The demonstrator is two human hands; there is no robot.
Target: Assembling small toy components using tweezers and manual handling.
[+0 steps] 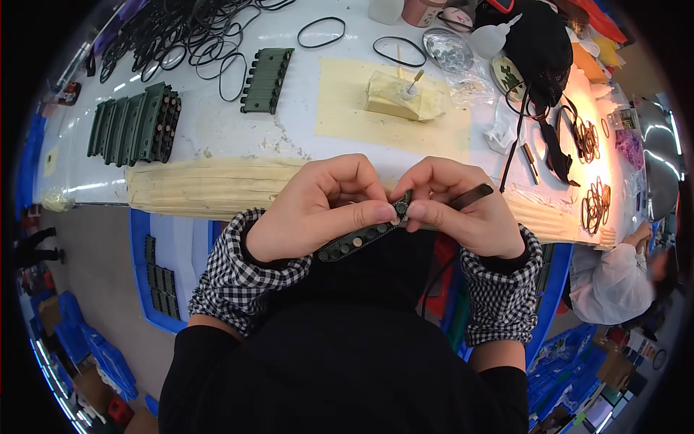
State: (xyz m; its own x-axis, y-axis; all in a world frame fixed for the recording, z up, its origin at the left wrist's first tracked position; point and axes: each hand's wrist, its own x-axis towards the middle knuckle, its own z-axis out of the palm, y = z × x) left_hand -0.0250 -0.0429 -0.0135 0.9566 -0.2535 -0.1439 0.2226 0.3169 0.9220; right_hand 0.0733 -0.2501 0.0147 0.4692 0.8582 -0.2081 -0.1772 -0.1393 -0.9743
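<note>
Both hands meet at the table's front edge, over my lap. Between thumb and fingers, my left hand (329, 206) pinches a dark green toy tank side piece (354, 244) with a row of small wheels and a dark band around it. My right hand (455, 206) is closed at the end of the same piece, thumb and fingertips on a small green toothed wheel (402, 207). A dark flat strip-like tool (471, 197) sticks out between the right fingers; its other end is hidden.
Green wheeled side pieces (137, 124) stand at left, another such piece (267, 81) behind. Black rubber bands (202, 36) pile up far left. A taped block (405, 96) holds a small pot and stick. At right, a co-worker's white sleeve (614, 282) shows. Blue trays (148, 318) sit below.
</note>
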